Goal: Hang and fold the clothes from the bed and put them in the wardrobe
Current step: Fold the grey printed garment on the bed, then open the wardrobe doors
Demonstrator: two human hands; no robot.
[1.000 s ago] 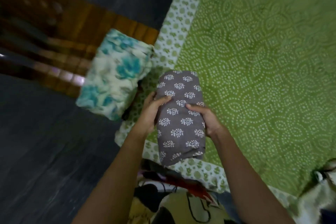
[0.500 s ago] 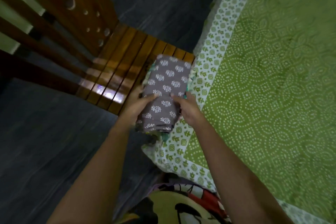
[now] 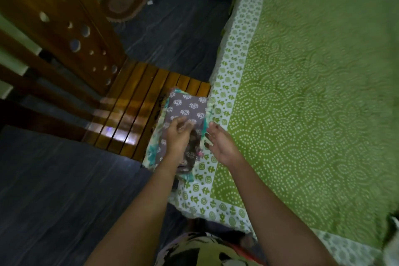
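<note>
Grey cloth [image 3: 186,106] (folded, leaf-print) under left hand [image 3: 177,138].

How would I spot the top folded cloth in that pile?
Start at the green bed and follow its white patterned border to the slatted wooden seat. There, under the left hand, a grey cloth lies folded on a cream cloth. Only the grey one has small white leaf prints; the other has teal flowers.

The folded grey garment [image 3: 186,107], printed with white leaf sprigs, lies flat as a narrow rectangle on top of a folded floral garment [image 3: 152,150] in cream and teal, whose edges show around it. The stack sits at the left edge of the green-sheeted bed [image 3: 302,114].
</note>
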